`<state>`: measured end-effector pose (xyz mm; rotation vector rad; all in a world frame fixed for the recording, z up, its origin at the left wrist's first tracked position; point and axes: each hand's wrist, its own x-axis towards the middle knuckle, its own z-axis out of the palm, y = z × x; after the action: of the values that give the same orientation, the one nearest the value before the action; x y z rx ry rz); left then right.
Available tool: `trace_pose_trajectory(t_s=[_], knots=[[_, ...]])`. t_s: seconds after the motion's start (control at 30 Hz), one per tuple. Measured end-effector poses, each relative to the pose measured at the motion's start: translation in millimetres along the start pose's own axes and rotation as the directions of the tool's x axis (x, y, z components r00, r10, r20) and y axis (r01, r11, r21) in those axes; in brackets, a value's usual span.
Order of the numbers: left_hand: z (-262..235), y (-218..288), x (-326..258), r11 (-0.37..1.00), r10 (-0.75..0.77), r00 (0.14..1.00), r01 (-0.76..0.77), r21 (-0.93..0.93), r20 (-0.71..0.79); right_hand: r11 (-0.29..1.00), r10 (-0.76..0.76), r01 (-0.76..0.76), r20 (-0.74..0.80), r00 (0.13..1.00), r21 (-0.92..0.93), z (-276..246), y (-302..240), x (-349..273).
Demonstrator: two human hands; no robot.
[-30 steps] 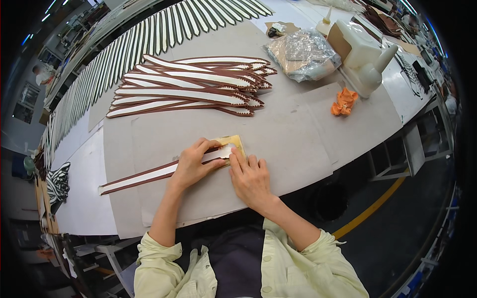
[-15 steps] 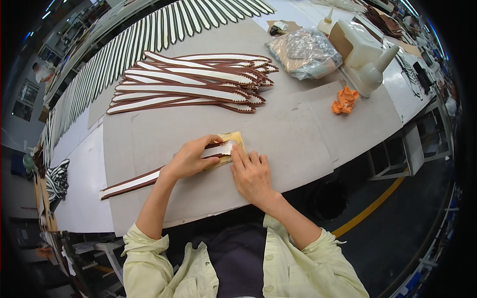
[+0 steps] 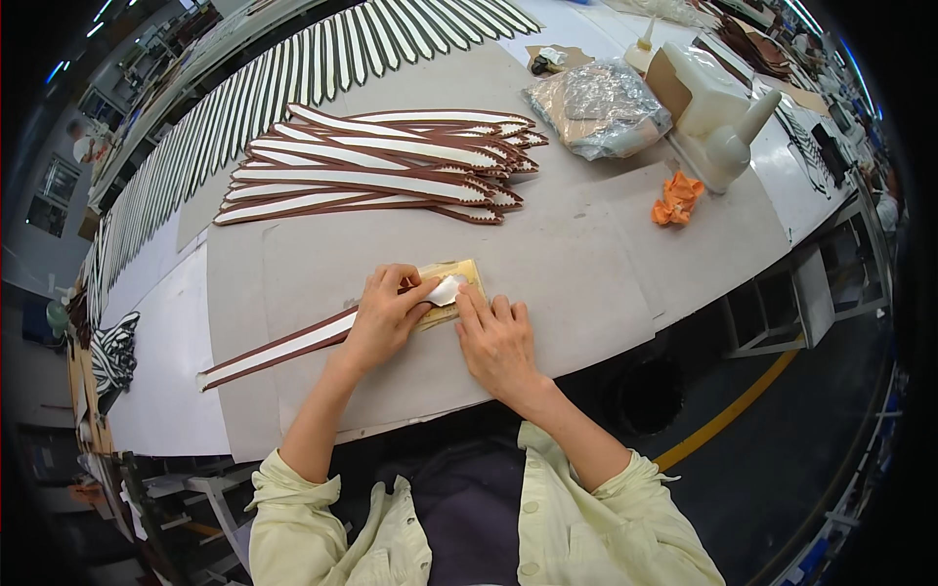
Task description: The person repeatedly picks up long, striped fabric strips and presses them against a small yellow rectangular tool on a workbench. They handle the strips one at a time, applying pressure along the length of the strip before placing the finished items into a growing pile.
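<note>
Left hand (image 3: pixel 384 317) now pinches brown-edged white strip (image 3: pixel 283 349), thumb and fingers drawn closer together than half a second ago, when strip passed through wider gap. Brown edging right of fingers now mostly hidden; white end looks bunched over yellow pad (image 3: pixel 473 271). Right hand (image 3: pixel 498 342) little changed: fingers half extended, tips at strip's right end; thumb hidden, cannot tell if gripping. Strip lies near side of tabletop (image 3: pixel 557 259), tail running left. Work appears still centred on right end, strip not yet released.
</note>
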<state>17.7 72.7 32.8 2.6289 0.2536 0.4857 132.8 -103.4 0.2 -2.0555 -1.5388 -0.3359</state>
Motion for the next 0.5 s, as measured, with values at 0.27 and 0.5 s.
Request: trace_pose_trajectory(t_s=[0.27, 0.5], knots=[[6, -11, -32, 0.995, 0.038, 0.988, -0.023, 0.098, -0.15, 1.0, -0.012, 0.011, -0.027, 1.0, -0.024, 0, 0, 0], [-3, -22, -37, 0.998, 0.029, 0.99, -0.021, 0.057, -0.135, 0.999, -0.007, 0.009, -0.045, 0.999, 0.05, 1, 5, 10]])
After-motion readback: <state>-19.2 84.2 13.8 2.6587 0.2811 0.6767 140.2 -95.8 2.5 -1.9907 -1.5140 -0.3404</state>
